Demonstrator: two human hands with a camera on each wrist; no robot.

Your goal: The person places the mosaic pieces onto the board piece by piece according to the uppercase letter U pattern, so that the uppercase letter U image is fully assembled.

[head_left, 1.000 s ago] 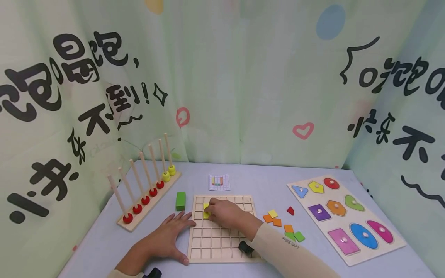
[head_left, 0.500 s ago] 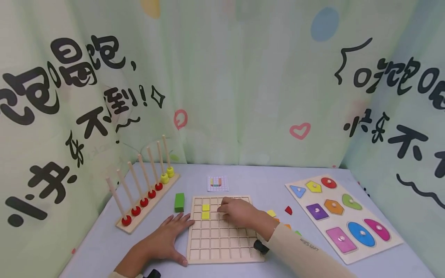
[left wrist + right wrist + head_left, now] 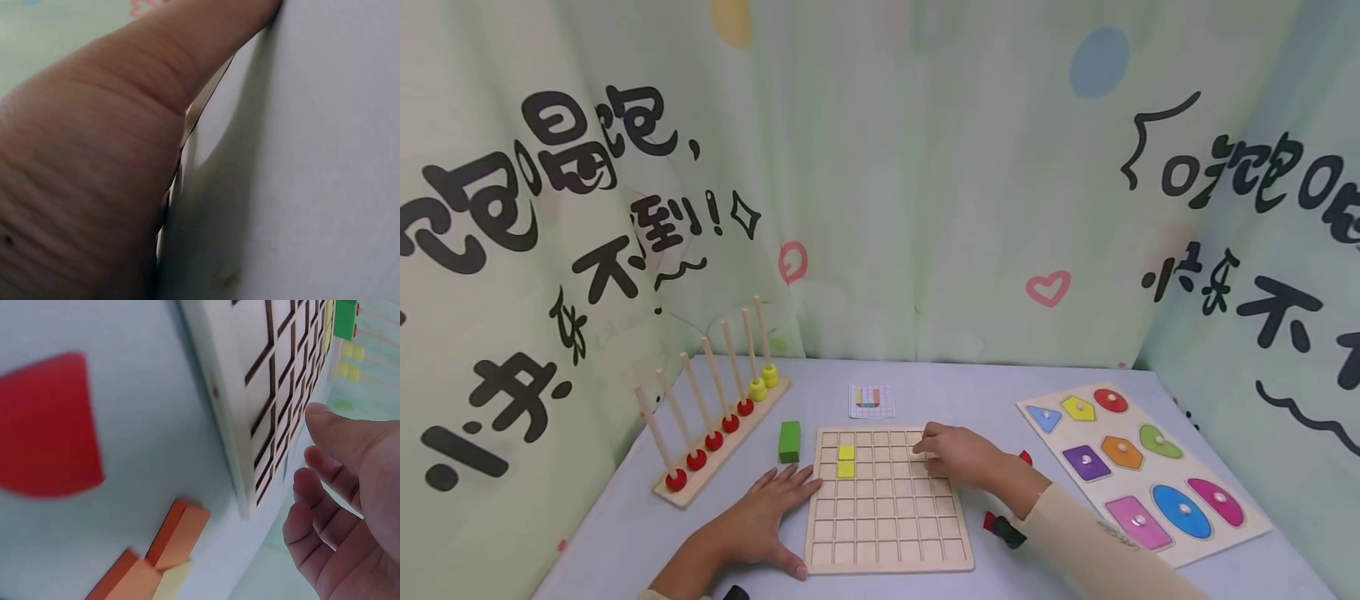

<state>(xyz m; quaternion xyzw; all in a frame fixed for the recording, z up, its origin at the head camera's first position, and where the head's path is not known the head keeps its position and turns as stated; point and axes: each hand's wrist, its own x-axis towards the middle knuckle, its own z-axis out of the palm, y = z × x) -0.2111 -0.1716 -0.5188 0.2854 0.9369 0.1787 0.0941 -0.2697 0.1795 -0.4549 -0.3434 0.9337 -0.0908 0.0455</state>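
Right hand (image 3: 961, 457) has moved rightward over the grid board (image 3: 891, 529), thumb and fingers apart; left hand (image 3: 763, 514) lies spread, lower left of the frame.

Near rows of gridded wooden board (image 3: 889, 531) free to cross. Left hand (image 3: 763, 517) blocks left edge, right hand (image 3: 961, 455) upper right. Right sleeve (image 3: 1093, 533) bars way toward knobbed puzzle board (image 3: 1197, 550); upright-pegged bead rack (image 3: 727, 447) walls left.

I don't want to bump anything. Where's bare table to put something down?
Between the card and the shape board, beyond the right hand, and between the peg rack and the left arm. It's crowded right of the grid: orange tiles and a red piece lie there.
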